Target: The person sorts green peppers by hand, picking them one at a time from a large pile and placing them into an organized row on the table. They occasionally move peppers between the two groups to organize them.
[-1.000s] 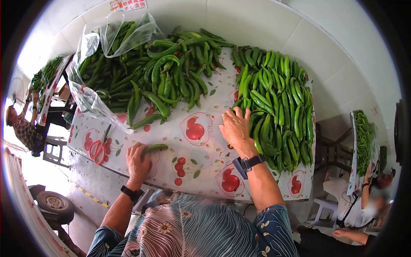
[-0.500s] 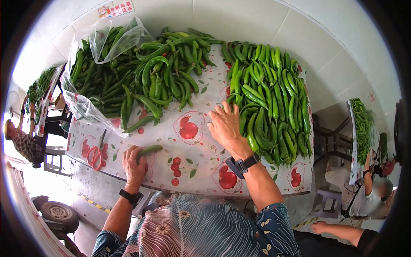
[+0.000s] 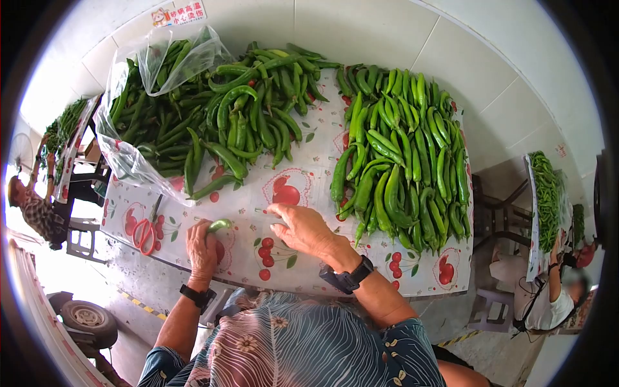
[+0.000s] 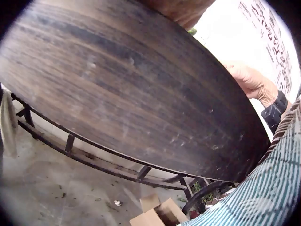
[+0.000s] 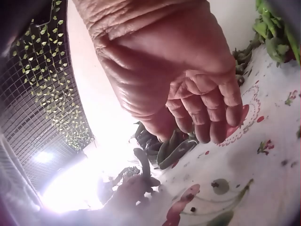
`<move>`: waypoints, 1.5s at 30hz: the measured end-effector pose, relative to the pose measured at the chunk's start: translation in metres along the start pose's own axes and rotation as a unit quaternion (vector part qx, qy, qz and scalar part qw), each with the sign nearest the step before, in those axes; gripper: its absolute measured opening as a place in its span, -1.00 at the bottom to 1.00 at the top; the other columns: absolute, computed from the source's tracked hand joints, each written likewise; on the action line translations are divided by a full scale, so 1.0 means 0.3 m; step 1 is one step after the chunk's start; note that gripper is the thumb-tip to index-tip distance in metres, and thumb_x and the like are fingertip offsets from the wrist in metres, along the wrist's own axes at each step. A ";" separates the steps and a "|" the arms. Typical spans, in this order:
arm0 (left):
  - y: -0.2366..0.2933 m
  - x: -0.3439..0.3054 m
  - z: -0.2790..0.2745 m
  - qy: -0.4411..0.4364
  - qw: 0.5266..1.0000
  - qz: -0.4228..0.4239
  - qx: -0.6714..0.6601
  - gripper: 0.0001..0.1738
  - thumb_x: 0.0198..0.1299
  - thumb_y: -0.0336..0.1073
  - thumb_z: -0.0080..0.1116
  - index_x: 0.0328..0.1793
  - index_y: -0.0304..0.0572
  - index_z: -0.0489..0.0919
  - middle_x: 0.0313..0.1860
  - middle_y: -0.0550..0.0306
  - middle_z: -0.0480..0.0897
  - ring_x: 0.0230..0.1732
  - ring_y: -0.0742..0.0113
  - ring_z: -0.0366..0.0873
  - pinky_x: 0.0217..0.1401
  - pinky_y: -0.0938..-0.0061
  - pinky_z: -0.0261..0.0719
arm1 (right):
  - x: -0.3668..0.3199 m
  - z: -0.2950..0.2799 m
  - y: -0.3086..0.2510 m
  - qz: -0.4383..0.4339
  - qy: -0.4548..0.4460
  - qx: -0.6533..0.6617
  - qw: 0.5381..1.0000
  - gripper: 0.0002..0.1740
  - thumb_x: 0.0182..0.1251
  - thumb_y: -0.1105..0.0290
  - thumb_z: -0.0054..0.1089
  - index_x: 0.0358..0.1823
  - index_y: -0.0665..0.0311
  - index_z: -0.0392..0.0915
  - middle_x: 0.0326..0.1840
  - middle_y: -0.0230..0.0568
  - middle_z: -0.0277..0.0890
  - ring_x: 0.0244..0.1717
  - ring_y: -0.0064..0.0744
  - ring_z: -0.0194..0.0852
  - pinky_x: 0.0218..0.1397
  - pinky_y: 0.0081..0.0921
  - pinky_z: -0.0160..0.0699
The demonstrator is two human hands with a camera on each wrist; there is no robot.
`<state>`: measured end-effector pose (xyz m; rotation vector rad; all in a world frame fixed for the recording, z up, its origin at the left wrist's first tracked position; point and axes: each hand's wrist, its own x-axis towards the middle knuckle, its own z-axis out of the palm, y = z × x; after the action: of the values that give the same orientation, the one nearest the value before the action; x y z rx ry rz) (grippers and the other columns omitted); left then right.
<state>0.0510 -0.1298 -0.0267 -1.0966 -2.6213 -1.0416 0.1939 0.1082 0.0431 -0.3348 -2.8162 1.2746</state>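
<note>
My left hand (image 3: 202, 248) rests near the table's front edge and grips one green chili pepper (image 3: 220, 225), whose curved end sticks out past the fingers. In the right wrist view that pepper (image 5: 142, 161) points up from the hand. My right hand (image 3: 305, 229) hovers over the middle of the tablecloth, palm down, fingers loosely bent and nothing in them. In the right wrist view its palm (image 5: 164, 66) shows bare. To its right lie peppers (image 3: 412, 155) laid side by side in rows. At the back left, a jumbled heap of peppers (image 3: 258, 109) spills from a clear plastic bag (image 3: 129, 155).
Red-handled scissors (image 3: 144, 236) lie left of my left hand. The fruit-print tablecloth (image 3: 309, 174) covers the table, which stands against a tiled wall (image 3: 361, 32). Other people work at pepper-covered tables on both sides. A cardboard box (image 4: 160, 214) sits on the floor.
My right hand has moved off the edge of the pepper rows, leftward and nearer me, toward my left hand. The left hand stays put, its pepper now turned more upward at the tip.
</note>
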 end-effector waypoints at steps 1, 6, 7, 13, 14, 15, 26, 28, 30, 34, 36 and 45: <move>0.003 0.001 -0.001 0.000 1.000 0.000 -0.003 -0.74 0.14 -0.36 0.00 -0.07 -0.23 0.57 0.01 -0.02 0.58 0.09 -0.03 0.44 0.23 0.18 0.32 | 0.001 0.011 0.006 0.004 -0.013 -0.006 1.000 -0.58 0.27 0.29 0.19 0.12 0.30 0.45 -0.24 0.10 0.60 -0.21 0.10 0.59 -0.14 -0.15 0.55; 0.013 0.007 -0.012 -0.031 0.999 0.030 0.003 -0.77 0.16 -0.31 0.02 -0.12 -0.20 0.60 -0.02 0.03 0.60 0.10 0.01 0.44 0.23 0.17 0.30 | 0.012 0.057 -0.020 0.025 -0.086 -0.021 0.996 -0.45 0.26 0.25 0.20 0.24 0.31 0.35 -0.22 0.12 0.61 -0.18 0.09 0.60 -0.09 -0.16 0.56; 0.028 0.008 -0.020 -0.044 0.998 0.037 0.011 -0.78 0.16 -0.30 0.03 -0.13 -0.19 0.61 -0.02 0.05 0.60 0.10 0.02 0.44 0.23 0.16 0.30 | 0.011 0.064 -0.033 0.017 -0.084 -0.002 0.996 -0.42 0.25 0.26 0.21 0.26 0.30 0.32 -0.18 0.13 0.60 -0.16 0.09 0.60 -0.08 -0.16 0.56; 0.086 0.031 0.004 -0.113 0.985 0.127 -0.037 -0.84 0.10 -0.32 0.18 -0.19 -0.17 0.58 -0.03 0.04 0.60 0.08 -0.01 0.49 0.17 0.15 0.35 | 0.018 0.109 -0.066 -0.115 -0.100 0.100 0.983 -0.35 0.21 0.34 0.26 0.33 0.23 0.27 0.09 0.09 0.51 -0.08 0.10 0.58 -0.02 -0.18 0.56; 0.109 0.037 0.005 -0.118 0.984 0.114 -0.063 -0.83 0.09 -0.34 0.20 -0.19 -0.18 0.57 -0.03 0.03 0.60 0.08 -0.02 0.49 0.15 0.16 0.37 | 0.015 0.142 -0.039 -0.132 -0.078 0.079 0.985 -0.48 0.25 0.34 0.23 0.25 0.21 0.38 0.01 0.03 0.56 -0.12 0.07 0.59 -0.03 -0.18 0.54; 0.130 0.044 0.004 -0.123 0.983 0.102 -0.089 -0.83 0.08 -0.37 0.21 -0.18 -0.18 0.57 -0.03 0.02 0.60 0.07 -0.03 0.49 0.13 0.16 0.39 | 0.011 0.135 -0.044 -0.112 -0.074 0.104 0.985 -0.53 0.27 0.35 0.20 0.21 0.21 0.42 -0.03 0.02 0.58 -0.14 0.05 0.60 -0.04 -0.20 0.54; 0.143 0.013 0.077 -0.103 0.984 0.072 -0.123 -0.67 -0.01 -0.24 0.26 -0.11 -0.18 0.56 0.04 0.00 0.57 0.14 -0.02 0.46 0.20 0.12 0.36 | -0.122 -0.064 -0.044 -0.048 0.147 0.243 0.957 -0.66 0.34 0.54 -0.05 0.12 0.31 0.51 -0.07 -0.09 0.57 -0.21 -0.33 0.53 -0.14 -0.47 0.53; 0.156 0.020 0.080 -0.104 0.986 0.088 -0.091 -0.73 -0.07 -0.30 0.25 -0.19 -0.14 0.58 -0.01 0.11 0.59 0.15 0.02 0.45 0.18 0.14 0.36 | -0.154 -0.138 -0.014 -0.063 0.234 0.188 0.952 -0.61 0.32 0.57 -0.07 0.17 0.35 0.46 0.04 -0.01 0.52 -0.10 -0.25 0.52 -0.01 -0.42 0.56; 0.158 0.020 0.082 -0.101 0.987 0.095 -0.086 -0.74 -0.08 -0.32 0.26 -0.19 -0.13 0.59 -0.01 0.10 0.59 0.14 0.04 0.45 0.17 0.15 0.36 | -0.174 -0.206 0.028 -0.015 0.265 0.138 0.954 -0.56 0.29 0.59 -0.07 0.21 0.35 0.43 0.07 -0.02 0.51 -0.07 -0.31 0.51 0.01 -0.45 0.57; 0.164 0.020 0.076 -0.116 0.986 0.083 -0.088 -0.71 -0.08 -0.33 0.22 -0.15 -0.17 0.58 0.01 0.04 0.59 0.16 0.00 0.44 0.23 0.14 0.35 | -0.196 -0.273 0.097 0.065 0.331 0.090 0.937 -0.51 0.21 0.66 0.05 0.21 0.23 0.47 0.00 -0.13 0.53 -0.16 -0.40 0.53 -0.12 -0.52 0.56; 0.164 0.019 0.075 -0.116 0.987 0.080 -0.083 -0.71 -0.07 -0.32 0.23 -0.15 -0.17 0.58 0.01 0.04 0.59 0.16 0.00 0.44 0.23 0.14 0.35 | -0.197 -0.283 0.151 0.069 0.362 0.042 0.929 -0.56 0.17 0.63 0.13 0.13 0.26 0.50 -0.01 -0.11 0.53 -0.09 -0.29 0.54 -0.05 -0.44 0.53; 0.161 0.020 0.085 -0.091 0.988 0.101 -0.075 -0.75 -0.10 -0.35 0.27 -0.21 -0.14 0.60 -0.02 0.10 0.59 0.09 0.06 0.47 0.12 0.17 0.37 | -0.128 -0.276 0.244 0.056 0.388 -0.112 0.913 -0.60 0.08 0.59 0.25 0.01 0.22 0.53 -0.13 -0.07 0.51 -0.07 -0.04 0.47 0.02 -0.23 0.46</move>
<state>0.0825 -0.0858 -0.0172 -1.5236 -2.5274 -1.1592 0.2545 0.2082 0.0456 -0.8109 -2.2505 0.6066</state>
